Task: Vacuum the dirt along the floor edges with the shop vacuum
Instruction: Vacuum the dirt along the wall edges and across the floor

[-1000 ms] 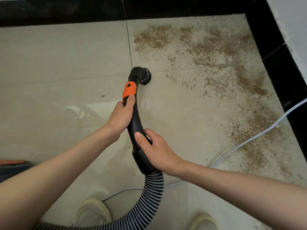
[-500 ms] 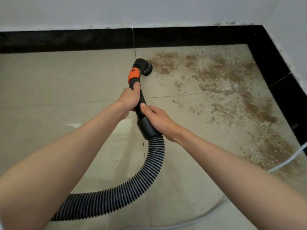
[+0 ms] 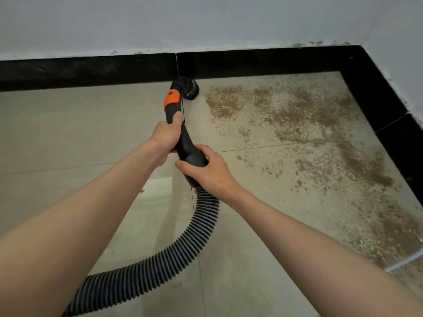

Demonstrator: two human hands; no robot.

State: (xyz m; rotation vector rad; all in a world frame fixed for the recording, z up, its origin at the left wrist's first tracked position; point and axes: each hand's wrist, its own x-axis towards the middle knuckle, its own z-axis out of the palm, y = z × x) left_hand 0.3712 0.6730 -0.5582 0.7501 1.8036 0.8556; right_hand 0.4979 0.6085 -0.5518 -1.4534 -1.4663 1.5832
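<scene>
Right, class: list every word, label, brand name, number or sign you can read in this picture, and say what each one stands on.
None can be read.
The orange collar on the vacuum wand bears a small dark mark, too small to tell as lettering.
The hose, black skirting and wall show no text.

One head-worn camera looks forward and down, close over the floor corner (image 3: pixel 263 179).

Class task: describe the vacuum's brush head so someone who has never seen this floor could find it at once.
Start at the black baseboard along the far wall and follow it right to its vertical seam. At its foot sits the brush head, left of the brown dirt. It alone is round, black and bristled, ending the orange-banded wand.
</scene>
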